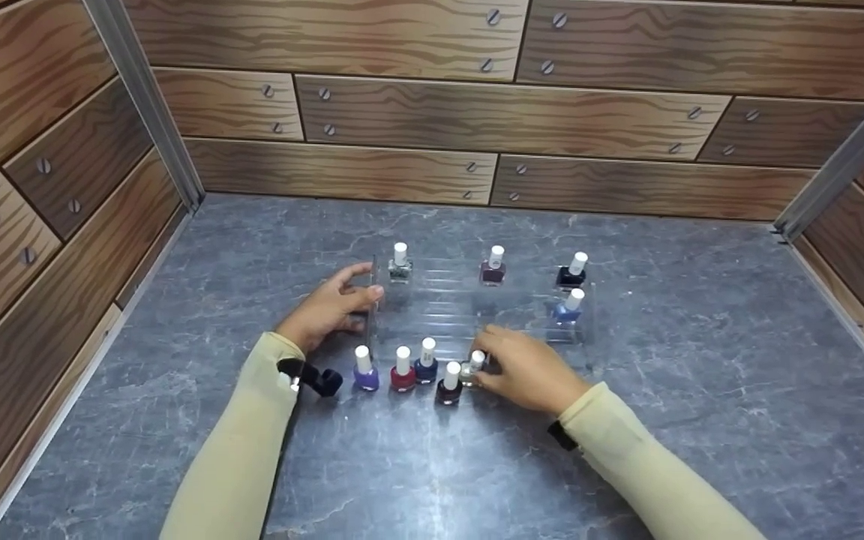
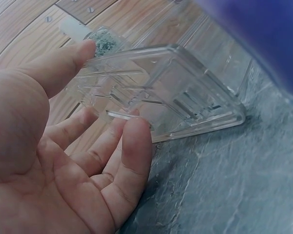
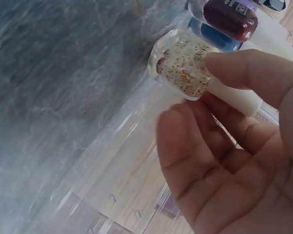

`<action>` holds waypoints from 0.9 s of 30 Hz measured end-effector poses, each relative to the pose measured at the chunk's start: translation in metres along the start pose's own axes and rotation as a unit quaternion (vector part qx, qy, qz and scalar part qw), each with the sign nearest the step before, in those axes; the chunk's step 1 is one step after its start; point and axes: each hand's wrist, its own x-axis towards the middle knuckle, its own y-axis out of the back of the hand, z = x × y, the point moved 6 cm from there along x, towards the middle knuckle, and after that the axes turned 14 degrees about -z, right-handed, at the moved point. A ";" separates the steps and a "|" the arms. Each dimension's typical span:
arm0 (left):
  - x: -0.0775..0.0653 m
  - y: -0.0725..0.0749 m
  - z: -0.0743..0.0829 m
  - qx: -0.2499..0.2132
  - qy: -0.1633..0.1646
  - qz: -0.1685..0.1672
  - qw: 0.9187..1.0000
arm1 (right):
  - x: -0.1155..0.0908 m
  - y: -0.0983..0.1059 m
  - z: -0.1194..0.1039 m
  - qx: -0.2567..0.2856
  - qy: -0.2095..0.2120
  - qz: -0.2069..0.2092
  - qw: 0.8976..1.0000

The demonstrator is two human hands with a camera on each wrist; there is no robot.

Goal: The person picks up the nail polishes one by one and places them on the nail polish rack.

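Observation:
My right hand (image 1: 529,371) pinches a small nail polish bottle (image 3: 183,66) with gold and red glitter and a white cap, thumb on one side and fingers on the other. It is at the front of a clear acrylic display rack (image 1: 447,307), at the right end of the front bottles. By the rack's left side panel, my left hand (image 1: 331,304) rests its thumb at the edge, its fingers loosely bent along the outside. Beside the pinched bottle are dark brown (image 1: 448,386), navy (image 1: 426,369), red (image 1: 402,375) and purple (image 1: 365,375) nail polish bottles.
On the rack stand a green glitter bottle (image 1: 400,266) at back left, a maroon one (image 1: 493,270) at back middle, a black one (image 1: 571,275) at back right and a blue one (image 1: 567,310) one tier lower. Wood-patterned walls (image 1: 402,112) enclose the grey marbled table (image 1: 199,300).

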 end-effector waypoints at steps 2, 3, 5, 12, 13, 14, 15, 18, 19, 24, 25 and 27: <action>0.000 0.000 0.001 0.001 0.001 0.000 1.000 | 0.000 0.000 0.002 0.024 -0.001 -0.009 1.000; 0.000 0.000 0.001 0.000 0.001 0.000 1.000 | 0.001 -0.001 0.003 0.039 0.000 -0.015 0.999; 0.000 0.001 0.001 0.001 0.000 0.002 1.000 | 0.002 -0.001 0.005 0.069 0.003 -0.026 0.997; 0.002 0.001 -0.001 0.000 -0.002 0.002 1.000 | 0.001 -0.002 0.011 0.115 0.007 -0.044 0.992; 0.001 0.001 -0.001 0.000 -0.001 0.002 1.000 | 0.002 -0.003 0.010 0.115 0.007 -0.046 0.992; 0.001 0.001 -0.002 -0.001 0.000 0.003 1.000 | 0.002 -0.004 0.010 0.114 0.009 -0.048 0.992; 0.001 0.001 -0.002 -0.002 0.001 0.002 1.000 | 0.002 -0.005 0.010 0.113 0.009 -0.050 0.992; 0.001 0.000 -0.003 0.001 0.004 0.001 1.000 | 0.001 -0.006 0.010 0.107 0.008 -0.049 0.993; 0.001 -0.001 -0.003 0.001 0.005 0.001 1.000 | 0.001 -0.006 0.010 0.106 0.007 -0.048 0.993; 0.001 0.000 -0.002 0.008 0.004 -0.003 1.000 | 0.001 -0.005 0.010 0.093 0.015 -0.039 0.995; 0.001 0.000 -0.002 0.008 0.004 -0.002 1.000 | 0.001 -0.005 0.010 0.090 0.018 -0.037 0.995; 0.001 0.001 -0.001 0.008 0.003 -0.003 1.000 | 0.002 -0.004 0.009 0.085 0.025 -0.032 0.996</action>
